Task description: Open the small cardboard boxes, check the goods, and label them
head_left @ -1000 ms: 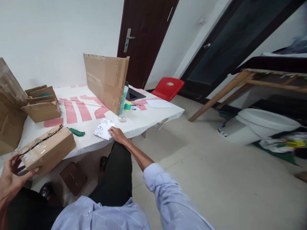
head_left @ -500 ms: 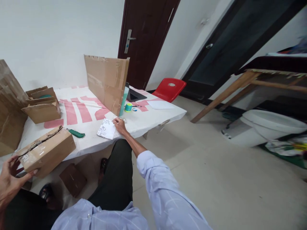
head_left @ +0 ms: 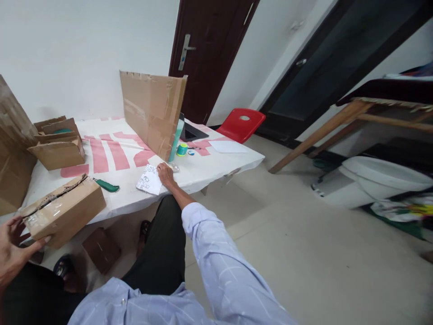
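Note:
At the lower left, my left hand (head_left: pixel 15 246) grips the near end of a closed cardboard box (head_left: pixel 67 214), thumb on its side and fingers round the far edge. The box lies tilted at the table's front edge, with clear tape over its end and a dark torn seam along the top. My right hand (head_left: pixel 165 175) has its fingers curled on the right edge of a white paper sheet with drawings (head_left: pixel 149 180), lying on the table. A small shiny clear item (head_left: pixel 174 168) sits just beside that hand. Between box and sheet lies a green-handled utility knife (head_left: pixel 107 185).
A cardboard panel (head_left: pixel 152 113) stands upright on the table (head_left: pixel 203 174). Right of it are a green tape roll (head_left: pixel 181 149), a dark tablet or laptop (head_left: pixel 192 132) and white paper (head_left: pixel 227 146). An open carton (head_left: pixel 61 153) stands left; a red chair (head_left: pixel 241 124) is behind.
My right hand has slid slightly left and pressed lower over the sheet's edge. The camera view has shifted a little. My left hand still grips the box.

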Demonstrator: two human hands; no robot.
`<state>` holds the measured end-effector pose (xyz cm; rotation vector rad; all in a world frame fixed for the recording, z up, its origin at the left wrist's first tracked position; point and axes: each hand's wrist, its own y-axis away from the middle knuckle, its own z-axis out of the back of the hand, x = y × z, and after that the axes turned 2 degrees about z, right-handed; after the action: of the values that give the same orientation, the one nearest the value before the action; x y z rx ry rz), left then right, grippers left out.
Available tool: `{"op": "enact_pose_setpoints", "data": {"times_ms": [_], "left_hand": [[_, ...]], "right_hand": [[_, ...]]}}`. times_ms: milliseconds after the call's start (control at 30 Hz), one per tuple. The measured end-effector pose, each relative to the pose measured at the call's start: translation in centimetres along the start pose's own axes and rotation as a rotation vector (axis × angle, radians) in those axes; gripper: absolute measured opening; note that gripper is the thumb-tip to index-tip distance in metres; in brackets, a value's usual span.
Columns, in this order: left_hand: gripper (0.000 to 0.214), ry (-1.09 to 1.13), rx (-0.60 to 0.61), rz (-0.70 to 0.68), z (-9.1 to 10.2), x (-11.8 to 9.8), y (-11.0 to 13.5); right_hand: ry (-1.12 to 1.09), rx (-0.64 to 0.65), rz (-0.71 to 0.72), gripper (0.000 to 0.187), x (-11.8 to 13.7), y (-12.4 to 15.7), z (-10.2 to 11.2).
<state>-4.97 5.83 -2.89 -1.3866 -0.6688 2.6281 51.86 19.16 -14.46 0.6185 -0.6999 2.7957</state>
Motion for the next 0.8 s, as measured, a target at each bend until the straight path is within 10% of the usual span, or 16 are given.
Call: {"op": "enact_pose_setpoints", "data": {"times_ms": [233,800], "left_hand": [[0.097,0.161,0.076,0.176,0.0,-1.1,0.1],[0.084,0.108,0.225,0.057,0.4,-0.4,1.9]], "right_hand": [[0.185,0.084,0.058,0.021,-0.2,0.2,-0.1],[0.388,0.263,0.289,0.023,0.9,5.3,0.7]]}}
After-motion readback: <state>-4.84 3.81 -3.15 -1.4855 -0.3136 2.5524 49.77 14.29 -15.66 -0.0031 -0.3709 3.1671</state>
